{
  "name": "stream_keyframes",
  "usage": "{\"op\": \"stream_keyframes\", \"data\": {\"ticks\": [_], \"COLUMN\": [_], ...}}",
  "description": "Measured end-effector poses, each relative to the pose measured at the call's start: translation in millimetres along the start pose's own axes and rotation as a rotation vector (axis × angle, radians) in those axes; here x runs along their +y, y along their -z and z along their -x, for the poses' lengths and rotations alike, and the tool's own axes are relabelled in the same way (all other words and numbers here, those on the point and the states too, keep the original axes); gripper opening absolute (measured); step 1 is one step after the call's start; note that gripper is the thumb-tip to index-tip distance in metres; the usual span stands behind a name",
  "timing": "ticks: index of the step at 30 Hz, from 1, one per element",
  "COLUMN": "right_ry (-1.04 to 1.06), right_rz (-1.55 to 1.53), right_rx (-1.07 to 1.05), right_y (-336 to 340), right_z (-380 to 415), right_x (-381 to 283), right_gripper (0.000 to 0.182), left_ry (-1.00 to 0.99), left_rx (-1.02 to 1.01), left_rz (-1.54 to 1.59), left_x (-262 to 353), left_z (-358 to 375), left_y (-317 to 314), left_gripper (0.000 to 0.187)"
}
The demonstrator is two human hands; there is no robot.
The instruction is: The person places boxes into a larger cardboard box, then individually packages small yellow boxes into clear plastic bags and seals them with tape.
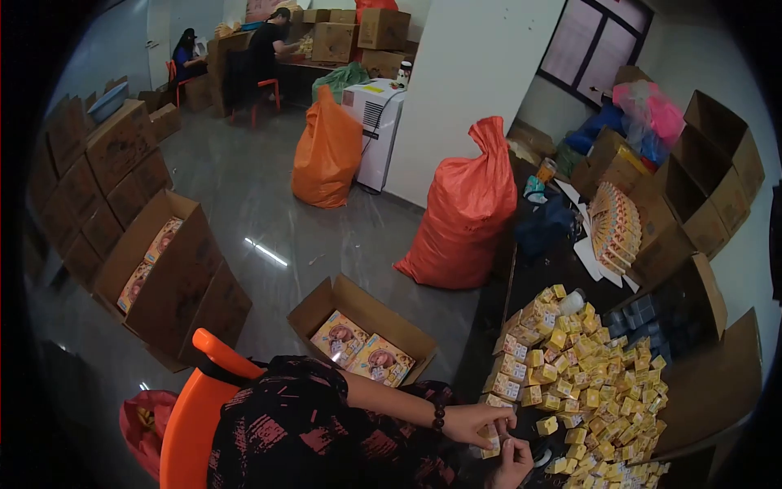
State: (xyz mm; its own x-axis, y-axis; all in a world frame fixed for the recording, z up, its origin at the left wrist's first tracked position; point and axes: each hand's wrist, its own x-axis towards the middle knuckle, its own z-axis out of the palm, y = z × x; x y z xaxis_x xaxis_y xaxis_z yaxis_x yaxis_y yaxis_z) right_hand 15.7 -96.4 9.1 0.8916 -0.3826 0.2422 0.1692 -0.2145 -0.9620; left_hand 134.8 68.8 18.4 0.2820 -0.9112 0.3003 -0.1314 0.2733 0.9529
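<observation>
My left hand (pixel 479 424) is closed on a small printed box (pixel 490 440) near the front edge of the dark table. Close beside it, my right hand (pixel 513 463) has its thumb and a finger pressed together near the box; whether anything is between them is too small to tell. A large heap of small yellow boxes (pixel 603 391) lies just right of my hands. Several more of these boxes stand in a row (pixel 511 367) along the table's left edge, beyond my left hand. One yellow box (pixel 546 425) sits apart, next to my hands.
An open carton (pixel 411 334) with printed boxes stands on the floor, left of the table. Farther off are a red sack (pixel 464 212) and an orange bag (pixel 327 155). Stacked cartons (pixel 122 147) line the left side. Two people sit working at the back.
</observation>
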Motion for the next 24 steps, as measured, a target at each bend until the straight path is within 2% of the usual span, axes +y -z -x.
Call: {"op": "stream_keyframes", "data": {"ticks": [3, 5, 6, 7, 8, 9, 11, 12, 14, 19, 21, 24], "right_ry": [-0.070, -0.154, -0.204, -0.226, -0.333, -0.328, -0.393, -0.413, -0.337, -0.281, -0.236, -0.159], "right_rz": [0.019, 0.000, 0.085, 0.155, 0.057, 0.039, -0.104, -0.108, 0.022, 0.075, 0.080, 0.147], "right_rx": [0.032, 0.036, -0.026, -0.061, 0.004, 0.052, 0.121, 0.164, 0.058, 0.052, 0.069, 0.092], "right_y": [5, 7, 12, 14, 13, 12, 13, 19, 26, 44, 49, 58], "right_z": [32, 29, 28, 30, 39, 46, 55, 59, 66, 77, 87, 96], "right_x": [0, -18, -27, -35, -34, -30, -23, -20, -16, -24, -22, -18], "right_gripper": [0.011, 0.009, 0.009, 0.010, 0.009, 0.009, 0.008, 0.008, 0.012, 0.015, 0.015, 0.015], "left_ry": [-0.064, -0.020, 0.066, -0.001, 0.189, 0.140, 0.290, 0.301, 0.321, 0.355, 0.226, 0.284], "left_rx": [0.015, -0.002, -0.043, 0.000, -0.041, -0.082, -0.169, -0.212, -0.260, -0.277, -0.206, -0.239], "left_rz": [-0.200, -0.181, -0.199, -0.158, -0.113, -0.137, -0.125, -0.110, -0.125, -0.071, -0.036, -0.081], "left_x": [-6, 0, 6, -4, 5, 0, 7, 4, 1, -5, -19, -23], "left_z": [-3, -8, -12, -12, -15, -18, -25, -28, -29, -39, -39, -48], "left_y": [-1, 0, 1, -5, -9, -11, -15, -18, -24, -43, -50, -63], "left_gripper": [0.040, 0.031, 0.027, 0.029, 0.039, 0.039, 0.039, 0.039, 0.037, 0.032, 0.029, 0.026]}}
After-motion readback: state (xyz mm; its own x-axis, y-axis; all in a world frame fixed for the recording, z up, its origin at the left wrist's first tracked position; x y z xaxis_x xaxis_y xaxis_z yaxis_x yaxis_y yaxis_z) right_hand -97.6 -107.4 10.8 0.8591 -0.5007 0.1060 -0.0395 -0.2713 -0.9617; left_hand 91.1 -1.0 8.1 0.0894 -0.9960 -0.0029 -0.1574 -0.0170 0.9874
